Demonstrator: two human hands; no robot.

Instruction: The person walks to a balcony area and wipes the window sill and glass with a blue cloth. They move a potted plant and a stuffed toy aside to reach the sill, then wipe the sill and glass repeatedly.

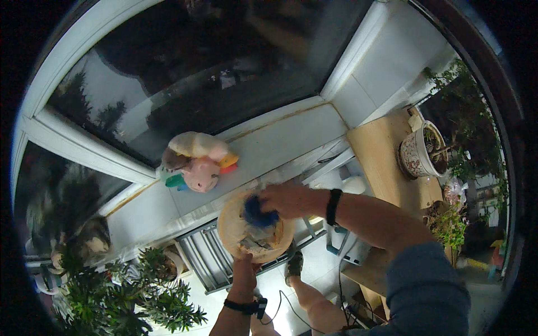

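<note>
My left hand (248, 262) grips the near rim of a round, pale cream container (229, 227), which I hold above a grey metal rack. Over the container's far part is my right hand (282, 200), its fingers closed on a bunched blue cloth or scrubber (259, 212); blur hides which. Dark and brownish residue (260, 241) shows on the container's inner surface below the blue item. The undersides of the fingers on both hands are hidden.
Plush toys (201, 161) lie on the tiled windowsill (290, 130). A potted plant (420, 151) stands on a wooden shelf (374, 147) at right. Leafy plants (122, 294) fill the lower left. Below are the metal rack (206, 252) and a dark cable (290, 300) across the floor.
</note>
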